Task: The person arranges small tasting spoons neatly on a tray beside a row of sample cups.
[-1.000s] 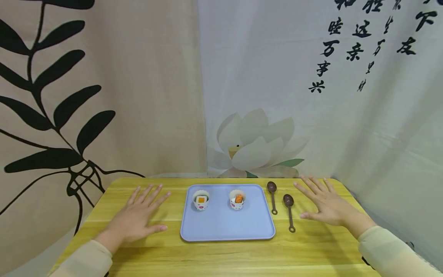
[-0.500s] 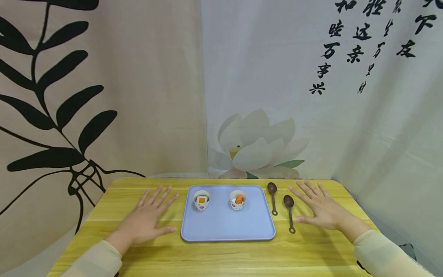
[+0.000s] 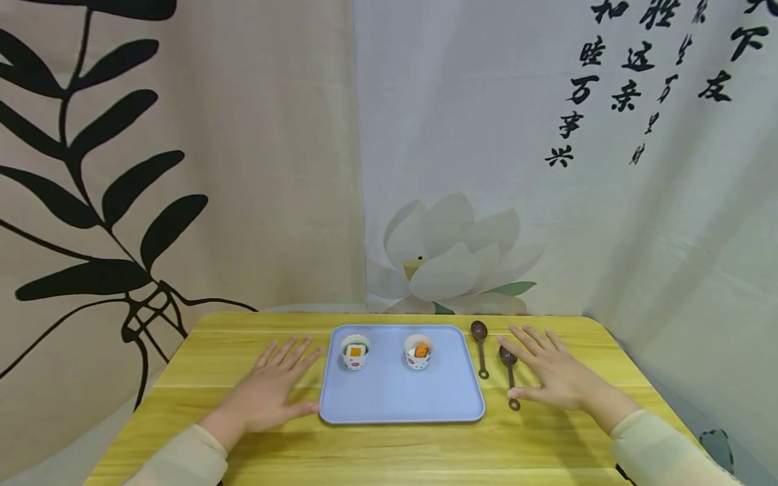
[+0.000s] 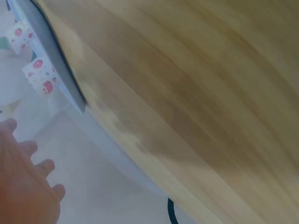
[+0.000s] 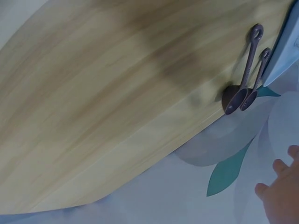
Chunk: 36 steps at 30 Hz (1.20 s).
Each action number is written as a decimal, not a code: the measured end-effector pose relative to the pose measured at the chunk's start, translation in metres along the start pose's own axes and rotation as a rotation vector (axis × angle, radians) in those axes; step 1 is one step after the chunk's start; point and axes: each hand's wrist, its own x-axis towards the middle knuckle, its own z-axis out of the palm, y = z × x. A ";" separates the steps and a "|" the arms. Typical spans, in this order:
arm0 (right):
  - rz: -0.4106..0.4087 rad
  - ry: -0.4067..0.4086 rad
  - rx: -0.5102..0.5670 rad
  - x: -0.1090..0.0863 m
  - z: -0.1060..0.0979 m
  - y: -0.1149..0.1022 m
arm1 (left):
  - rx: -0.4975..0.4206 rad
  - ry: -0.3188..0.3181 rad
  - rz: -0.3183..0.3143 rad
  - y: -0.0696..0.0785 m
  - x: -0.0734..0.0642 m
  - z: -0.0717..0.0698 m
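Observation:
A light blue tray (image 3: 401,398) lies on the table with two small patterned paper cups on it. The left cup (image 3: 355,362) has a white piece with an orange-yellow square in it; the right cup (image 3: 417,362) has an orange piece. My left hand (image 3: 267,391), fingers spread, is just left of the tray, its thumb tip near the tray's edge. Right of the tray lie two brown spoons, a farther spoon (image 3: 480,337) and a nearer spoon (image 3: 508,358). My right hand (image 3: 559,374) hovers with spread fingers, partly covering the nearer spoon in the head view. Neither hand holds anything.
The yellow wooden table (image 3: 389,452) stands against curtains (image 3: 273,169) printed with dark leaves, a pale flower and black characters. In the right wrist view, the table edge (image 5: 154,165) runs beside the hanging cloth.
Both hands have moved inward: my left hand rightward to the tray's edge, my right hand leftward over the nearer spoon. The tray, cups and spoons have stayed in place.

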 end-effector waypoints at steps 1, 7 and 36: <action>-0.001 -0.001 0.010 0.001 0.001 -0.002 | -0.010 -0.002 0.001 0.001 0.000 0.000; -0.010 -0.017 0.049 0.003 0.008 -0.009 | -0.061 -0.053 -0.006 0.007 0.004 0.005; 0.009 -0.130 0.130 0.027 0.044 -0.042 | -0.267 -0.215 -0.110 0.021 0.026 0.019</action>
